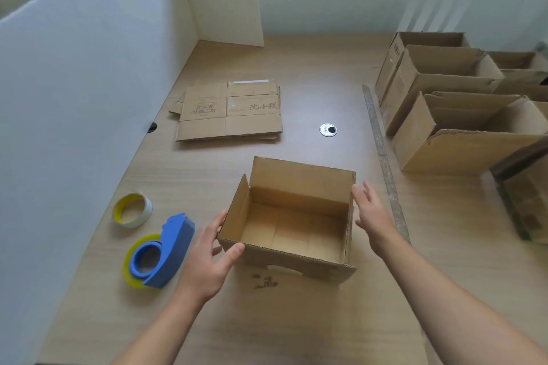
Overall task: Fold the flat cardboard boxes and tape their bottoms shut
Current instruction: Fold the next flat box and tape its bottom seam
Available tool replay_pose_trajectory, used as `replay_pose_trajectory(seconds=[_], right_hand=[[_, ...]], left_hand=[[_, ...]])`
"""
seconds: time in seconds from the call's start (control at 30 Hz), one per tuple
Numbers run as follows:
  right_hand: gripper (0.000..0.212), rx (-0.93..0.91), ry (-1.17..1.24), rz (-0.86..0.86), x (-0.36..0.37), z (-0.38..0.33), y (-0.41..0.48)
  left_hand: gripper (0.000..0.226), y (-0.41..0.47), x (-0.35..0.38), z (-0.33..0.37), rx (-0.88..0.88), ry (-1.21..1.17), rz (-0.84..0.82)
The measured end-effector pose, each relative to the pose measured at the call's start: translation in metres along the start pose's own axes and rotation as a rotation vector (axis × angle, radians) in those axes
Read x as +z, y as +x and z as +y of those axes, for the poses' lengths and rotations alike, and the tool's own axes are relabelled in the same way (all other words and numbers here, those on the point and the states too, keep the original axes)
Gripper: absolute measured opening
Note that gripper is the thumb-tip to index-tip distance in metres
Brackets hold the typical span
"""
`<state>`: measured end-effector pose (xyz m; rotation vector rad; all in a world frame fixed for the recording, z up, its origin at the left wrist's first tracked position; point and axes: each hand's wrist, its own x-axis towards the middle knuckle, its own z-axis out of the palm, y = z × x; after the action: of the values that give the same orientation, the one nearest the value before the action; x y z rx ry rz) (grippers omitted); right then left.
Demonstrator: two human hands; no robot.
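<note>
Bright, soft, even light, with a wide-lens bend at the edges.

The light is flat and cool and makes no hard shadows. The box (292, 225) between my hands throws only a faint shade on the desk (296, 320) toward me, and its inside floor is a little darker. Far beyond my right hand (372, 216), pale slanted streaks of light lie on the wall (436, 9). A white strip on the flat cardboard (228, 111) ahead of my left hand (207, 261) glares. My left hand and the dispenser (166, 252) just left of it look slightly blurred. The panel (74, 98) to my left bows, and the boxes (444, 83) far right of my right hand go soft and stretched.
</note>
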<state>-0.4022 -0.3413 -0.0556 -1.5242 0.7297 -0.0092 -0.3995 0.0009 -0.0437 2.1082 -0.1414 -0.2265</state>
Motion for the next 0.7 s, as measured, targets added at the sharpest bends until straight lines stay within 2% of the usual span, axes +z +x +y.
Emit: replay_pose_trajectory(seconds=[0.1, 0.2, 0.23, 0.43, 0.63, 0.7], right_hand=[[0.061, 0.048, 0.048, -0.056, 0.012, -0.013, 0.022], [0.026, -0.044, 0.048, -0.024, 0.014, -0.017, 0.025], [0.021, -0.088, 0.058, -0.010, 0.014, -0.016, 0.022], [0.027, -0.196, 0.046, 0.055, 0.009, 0.009, 0.000], [0.029, -0.161, 0.038, 0.018, 0.001, 0.008, -0.006], [0.028, -0.145, 0.052, 0.018, 0.000, 0.006, -0.011]], left_hand=[[0.069, 0.004, -0.001, 0.006, 0.047, 0.088, -0.034], [0.066, 0.009, -0.002, 0.005, 0.038, 0.087, -0.028], [0.066, 0.009, -0.003, 0.005, 0.032, 0.084, -0.022], [0.066, 0.011, -0.002, 0.003, 0.045, 0.109, -0.028], [0.079, 0.012, -0.004, -0.001, -0.013, 0.025, -0.084], [0.077, 0.012, -0.003, -0.003, -0.053, -0.027, -0.113]])
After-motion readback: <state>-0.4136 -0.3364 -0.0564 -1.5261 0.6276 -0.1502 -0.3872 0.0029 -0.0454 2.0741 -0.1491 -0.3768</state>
